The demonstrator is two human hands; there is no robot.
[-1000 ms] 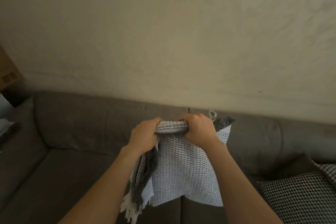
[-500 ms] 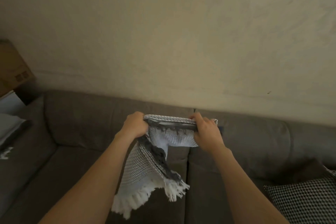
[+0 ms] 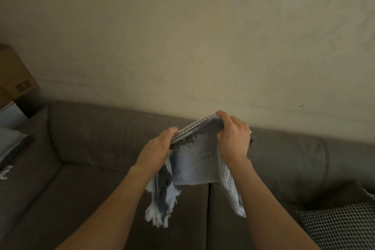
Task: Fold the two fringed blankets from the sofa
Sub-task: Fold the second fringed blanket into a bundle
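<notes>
Left hand [image 3: 160,149] and right hand [image 3: 233,138], fingers curled, grip the top edge of a grey fringed blanket [image 3: 194,164] held above the sofa [image 3: 91,138]. Folding appears well advanced but unfinished. The fringed cloth [image 3: 8,148] at far left is probably the second blanket, its state unclear.

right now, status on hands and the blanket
Left hand and right hand gripping top edge of blanket. Blanket part-folded, hanging above sofa, fringe dangling. Nothing blocking.

Blanket [image 3: 194,164] between left hand [image 3: 156,152] and right hand [image 3: 233,140] above sofa [image 3: 101,138]; cushion [image 3: 341,227] right, box [image 3: 14,75] far left.
</notes>
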